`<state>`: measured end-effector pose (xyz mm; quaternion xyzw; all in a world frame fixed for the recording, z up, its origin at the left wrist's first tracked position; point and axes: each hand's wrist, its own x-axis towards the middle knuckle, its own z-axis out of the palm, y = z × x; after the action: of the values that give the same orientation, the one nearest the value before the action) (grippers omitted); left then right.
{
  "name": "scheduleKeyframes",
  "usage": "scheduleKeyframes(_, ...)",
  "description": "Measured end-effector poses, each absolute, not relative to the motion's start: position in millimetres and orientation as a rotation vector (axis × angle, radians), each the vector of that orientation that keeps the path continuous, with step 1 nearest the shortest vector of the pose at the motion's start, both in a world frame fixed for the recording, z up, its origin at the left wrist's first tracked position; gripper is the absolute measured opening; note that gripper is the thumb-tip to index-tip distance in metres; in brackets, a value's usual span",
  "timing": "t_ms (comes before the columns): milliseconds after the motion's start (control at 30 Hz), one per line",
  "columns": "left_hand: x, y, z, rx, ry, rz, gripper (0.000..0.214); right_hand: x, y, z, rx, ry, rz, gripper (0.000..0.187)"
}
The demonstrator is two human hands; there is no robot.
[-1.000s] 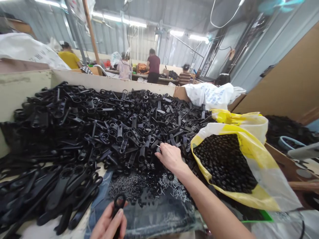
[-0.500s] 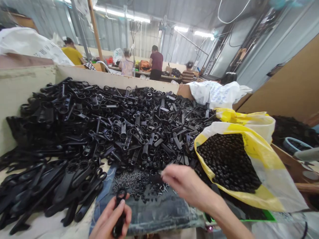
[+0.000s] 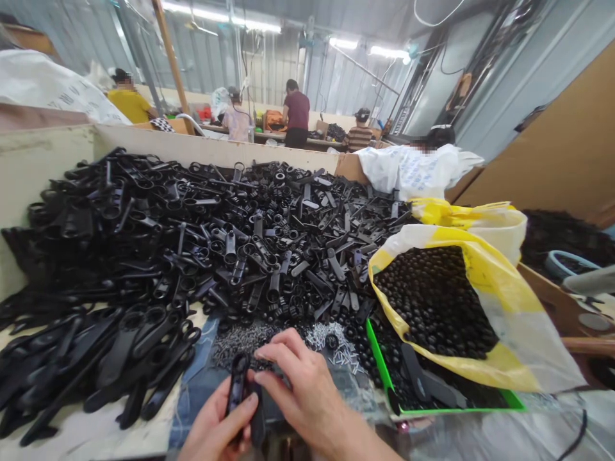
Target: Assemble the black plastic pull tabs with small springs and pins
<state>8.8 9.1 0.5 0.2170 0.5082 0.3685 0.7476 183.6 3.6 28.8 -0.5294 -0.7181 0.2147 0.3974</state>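
My left hand (image 3: 225, 416) is closed round a black plastic handle part (image 3: 237, 378) with a ring at its upper end. A second dark flat piece (image 3: 258, 416) shows beside it, under the thumb. My right hand (image 3: 302, 390) is right at the part's upper end, its thumb and fingertips drawn together; anything between them is too small to make out. Behind the hands, small grey pieces (image 3: 235, 342) and shiny metal pins (image 3: 339, 342) are spread on a denim cloth (image 3: 192, 384).
Black plastic parts (image 3: 202, 218) fill the walled bench. Longer handles (image 3: 125, 358) lie at left. A yellow-and-white bag (image 3: 523, 320) of black beads (image 3: 432, 301) leans over a green tray (image 3: 379, 358) at right. Several people (image 3: 296, 115) work in the background.
My right hand has moved left and down from the small pieces to the part in my left hand, uncovering the metal pins and the green tray. A second dark piece now shows in my left hand.
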Motion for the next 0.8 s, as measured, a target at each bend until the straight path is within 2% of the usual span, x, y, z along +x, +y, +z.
scheduleKeyframes(100,13.0,11.3,9.7,0.468,1.138,1.005,0.065,170.3,-13.9,16.7,-1.325,-1.852,0.400,0.024)
scheduleKeyframes(267,19.1,7.7,17.2,0.450,1.101,1.038,0.056,168.8,-27.6,2.1,-1.207,-1.963,0.116,0.030)
scheduleKeyframes(600,12.3,5.3,9.4,0.261,0.870,1.009,0.031,166.5,-25.2,2.9,-1.062,-1.856,0.066,0.025)
scheduleKeyframes(800,15.9,2.2,-4.7,0.221,0.845,1.005,0.040,157.4,-21.9,1.9,-1.078,-1.859,0.068,0.026)
